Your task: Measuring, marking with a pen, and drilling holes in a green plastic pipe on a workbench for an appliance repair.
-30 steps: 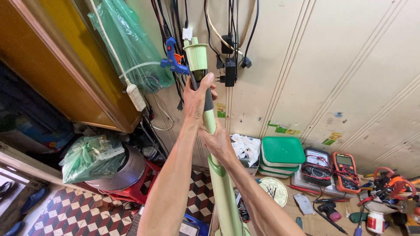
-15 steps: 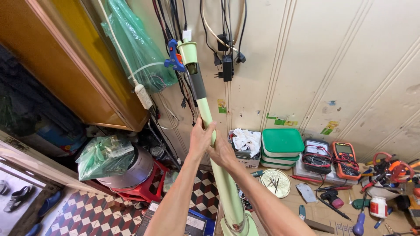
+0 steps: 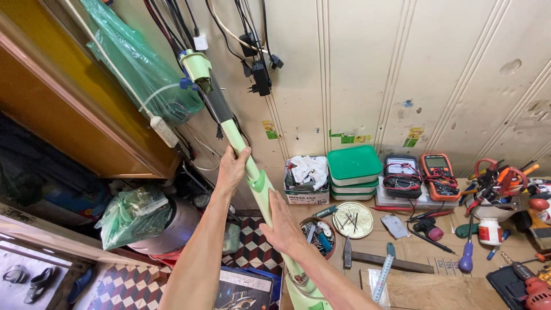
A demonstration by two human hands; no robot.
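Long pale-green pole (image 3: 252,178) with dark upper section and green cap, tilted up-left against the wall.

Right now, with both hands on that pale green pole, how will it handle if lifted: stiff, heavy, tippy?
Probably stiff: the pole runs straight between left hand and right hand with no visible sag. Likely light, as it looks like plastic tubing. Possibly top-heavy, since the wider green head sits far above both hands.
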